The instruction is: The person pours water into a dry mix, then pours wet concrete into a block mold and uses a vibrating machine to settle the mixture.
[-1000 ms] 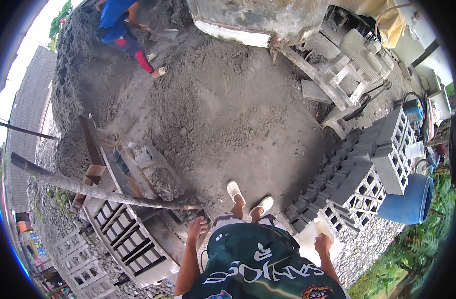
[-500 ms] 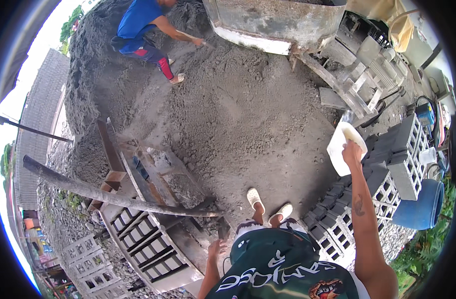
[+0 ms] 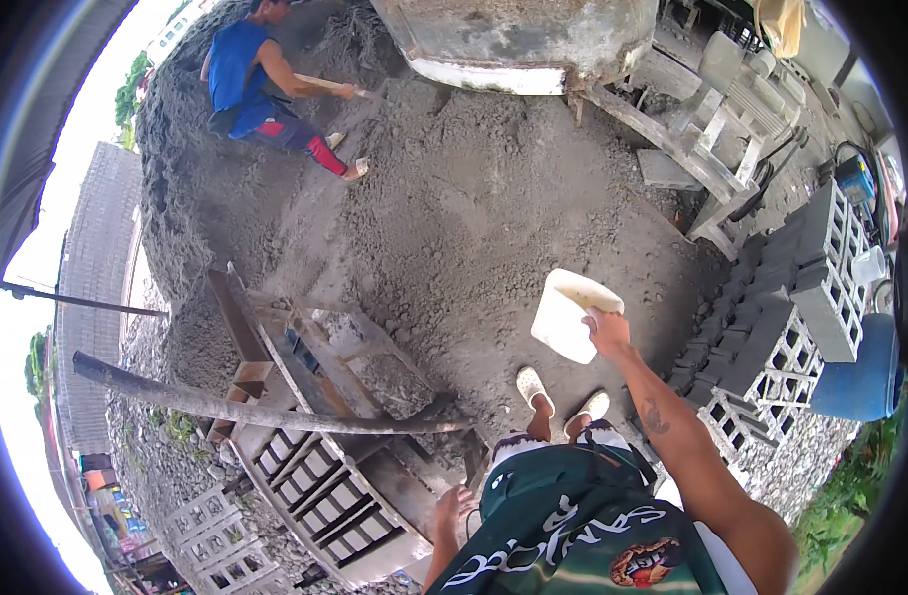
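My right hand point(image 3: 608, 330) grips the rim of a white plastic bucket point(image 3: 569, 315), held out in front of me above the grey sand-and-cement pile point(image 3: 474, 208). At my left side my left hand point(image 3: 453, 505) hangs down with loose, parted fingers and holds nothing, close to the metal block-making mould point(image 3: 325, 476). Below the bucket I see my feet in pale sandals point(image 3: 533, 387) on the ground.
Another person in a blue shirt point(image 3: 241, 74) works the pile with a long-handled tool at the top left. A big mixer drum point(image 3: 523, 40) stands at the top. Stacked grey hollow blocks point(image 3: 791, 317) and a blue barrel point(image 3: 860, 367) stand right. A long pole point(image 3: 255, 409) crosses the mould.
My right arm rose from my side with the white bucket and has now come in nearer, in front of my feet. The person in blue shifted along the pile.
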A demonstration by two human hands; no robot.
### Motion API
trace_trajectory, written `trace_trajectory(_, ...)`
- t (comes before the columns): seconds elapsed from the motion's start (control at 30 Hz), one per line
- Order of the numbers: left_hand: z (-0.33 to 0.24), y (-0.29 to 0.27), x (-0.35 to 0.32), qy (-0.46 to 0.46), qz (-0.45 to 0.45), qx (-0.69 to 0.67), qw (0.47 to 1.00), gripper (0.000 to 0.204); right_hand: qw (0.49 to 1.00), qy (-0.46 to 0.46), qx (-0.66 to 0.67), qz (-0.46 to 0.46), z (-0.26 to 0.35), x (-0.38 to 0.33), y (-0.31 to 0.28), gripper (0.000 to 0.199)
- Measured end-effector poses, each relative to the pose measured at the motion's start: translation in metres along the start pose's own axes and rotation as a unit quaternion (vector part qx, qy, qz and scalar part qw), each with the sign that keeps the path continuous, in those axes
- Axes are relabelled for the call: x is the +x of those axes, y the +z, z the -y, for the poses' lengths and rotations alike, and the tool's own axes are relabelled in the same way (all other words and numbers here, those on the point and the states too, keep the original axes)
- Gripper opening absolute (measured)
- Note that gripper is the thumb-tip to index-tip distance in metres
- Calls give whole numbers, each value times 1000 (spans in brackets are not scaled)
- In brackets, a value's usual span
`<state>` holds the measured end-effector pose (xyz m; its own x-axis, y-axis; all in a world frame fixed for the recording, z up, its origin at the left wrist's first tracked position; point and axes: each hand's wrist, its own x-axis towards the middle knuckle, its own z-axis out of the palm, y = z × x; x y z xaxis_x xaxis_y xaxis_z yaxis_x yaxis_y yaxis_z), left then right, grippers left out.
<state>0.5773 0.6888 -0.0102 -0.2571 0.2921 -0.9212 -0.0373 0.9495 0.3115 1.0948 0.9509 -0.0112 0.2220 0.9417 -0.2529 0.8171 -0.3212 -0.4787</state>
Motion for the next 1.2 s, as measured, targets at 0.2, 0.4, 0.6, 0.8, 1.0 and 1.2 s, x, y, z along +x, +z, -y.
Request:
trace_trajectory(0.2, -42, 30, 24, -15, 52, 78, 995, 48, 996, -25, -82, 33, -91, -163, -8, 10)
trace_trajectory(0.4, -106, 57, 53, 76, 109, 120, 984, 51, 986, 130, -97, 44, -148, -331, -16, 8)
trace_trajectory(0.6, -129, 89, 49, 132, 115, 135, 975, 51, 921, 345, -105, 147, -200, -412, -56, 26)
trace_trajectory(0.8, -98, 78, 46, 85, 116, 130, 981, 50, 916, 366, -144, 78, -237, -320, -131, 29)
trace_trajectory(1.0, -59, 43, 31, 36, 77, 81, 993, 46, 957, 251, -128, -70, -214, -188, -108, 22)
trace_trajectory(1.2, -40, 8, 22, 17, 6, 39, 999, 42, 963, 185, -37, -192, -135, -116, -43, 22)
